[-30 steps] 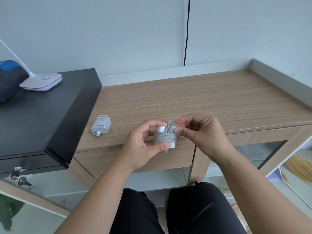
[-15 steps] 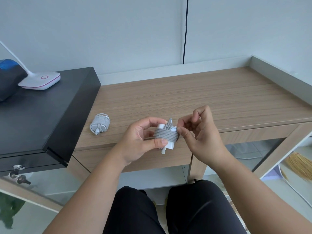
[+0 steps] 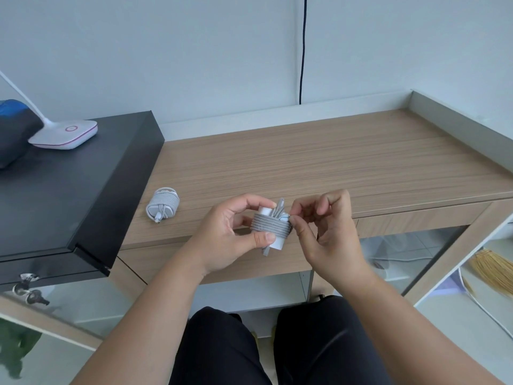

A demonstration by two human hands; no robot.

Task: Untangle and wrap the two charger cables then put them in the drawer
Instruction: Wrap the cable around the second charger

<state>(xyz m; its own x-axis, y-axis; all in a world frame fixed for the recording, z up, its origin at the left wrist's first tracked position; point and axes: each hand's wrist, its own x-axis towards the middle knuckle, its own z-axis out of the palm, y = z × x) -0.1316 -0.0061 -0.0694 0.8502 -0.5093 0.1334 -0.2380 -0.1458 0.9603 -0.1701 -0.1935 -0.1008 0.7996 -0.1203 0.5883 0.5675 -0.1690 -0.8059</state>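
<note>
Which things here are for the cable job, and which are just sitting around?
For the job:
- wrapped charger in hand, held by left hand, right hand pinching its cable end
- finished charger bundle on the wooden desk

Just lying about:
- white lamp base
- black cabinet
- broom

A home room, by the look of it; a wooden desk [image 3: 319, 165] beyond the hands, a lamp base [image 3: 64, 133] on a black cabinet [image 3: 69, 195] left of them, a straw broom [image 3: 491, 270] lower right.
</note>
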